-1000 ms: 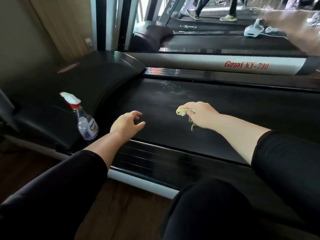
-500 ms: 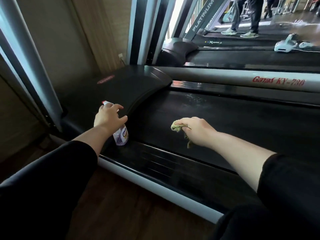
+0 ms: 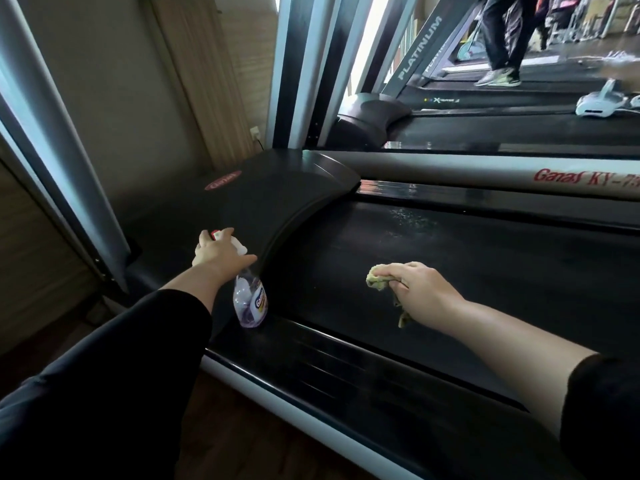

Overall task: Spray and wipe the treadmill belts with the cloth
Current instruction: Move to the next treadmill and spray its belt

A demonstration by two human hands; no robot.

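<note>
Since a second ago the left hand (image 3: 221, 252) has closed around the spray bottle (image 3: 250, 299) head at 9 o'clock. The right hand (image 3: 420, 289) clenches the cloth (image 3: 377, 280) on the belt (image 3: 485, 271); droplets at 1 o'clock. Respraying looks imminent.

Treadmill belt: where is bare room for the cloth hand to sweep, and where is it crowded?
The belt is bare right of the right hand and beyond it, up to the spray droplets by the far rail. It is tighter on the left, where the spray bottle under the left hand stands beside the motor cover.
</note>
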